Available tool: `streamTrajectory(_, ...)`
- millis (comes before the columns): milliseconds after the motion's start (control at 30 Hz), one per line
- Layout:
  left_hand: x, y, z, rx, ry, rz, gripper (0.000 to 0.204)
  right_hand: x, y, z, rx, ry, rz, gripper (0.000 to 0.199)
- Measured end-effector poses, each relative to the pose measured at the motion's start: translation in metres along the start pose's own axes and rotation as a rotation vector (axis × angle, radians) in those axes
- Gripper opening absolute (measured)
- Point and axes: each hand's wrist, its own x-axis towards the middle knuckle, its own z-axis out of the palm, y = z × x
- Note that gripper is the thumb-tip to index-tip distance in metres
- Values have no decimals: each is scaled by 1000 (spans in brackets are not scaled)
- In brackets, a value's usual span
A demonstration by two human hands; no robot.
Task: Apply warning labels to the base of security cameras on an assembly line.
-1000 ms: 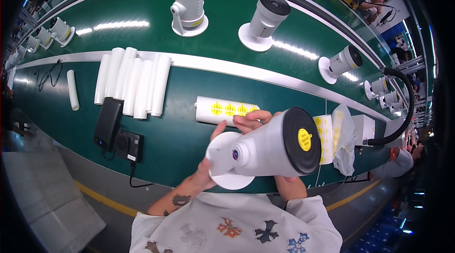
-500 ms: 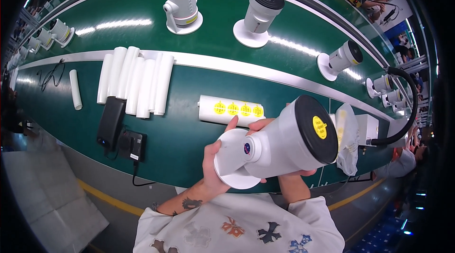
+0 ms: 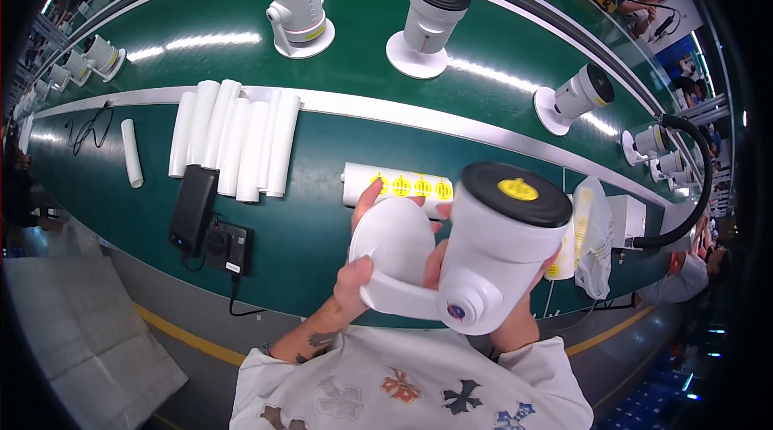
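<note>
I hold a white security camera [image 3: 491, 257] close to my chest, its black round front with a yellow sticker [image 3: 519, 188] tilted up and away. My left hand [image 3: 362, 265] grips its round white base plate [image 3: 394, 241] and bracket arm. My right hand [image 3: 507, 325] is mostly hidden under the camera body and supports it from below. Just beyond, a white strip carrying several yellow stickers [image 3: 403, 186] lies on the green work surface [image 3: 314, 188].
Several white foam tubes [image 3: 233, 140] lie in a row at left, one single tube [image 3: 130, 152] further left. A black power adapter [image 3: 193, 208] and socket box [image 3: 227, 246] sit near the edge. More white cameras [image 3: 299, 11] [image 3: 427, 23] [image 3: 573, 96] stand on the green belt. A plastic bag [image 3: 592, 237] and black hose [image 3: 692, 188] lie at right.
I have turned the camera: its black front swung from facing right to pointing up and away, and the base plate now faces me more fully. The cameras on the belt have shifted left.
</note>
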Motion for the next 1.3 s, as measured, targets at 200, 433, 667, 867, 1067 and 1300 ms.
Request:
streamTrajectory(200,-10,13,-35,356,-419,162,89,-29,-9,-52,-84,-238,531,99)
streamTrajectory(433,10,56,-14,938,-767,18,83,-35,-24,-40,-177,-301,957,83)
streamTrajectory(667,1,61,-7,1129,-713,-153,79,-6,-23,-35,-461,-253,1156,73)
streamTrajectory(867,24,43,-26,602,-100,-86,92,5,-65,-30,-607,-151,35,76)
streamTrajectory(1067,121,50,-19,619,188,130,91,87,-137,4,-1155,214,-407,63)
streamTrajectory(1300,294,77,-70,1437,284,629,124,245,-188,-38,-1702,517,-401,73)
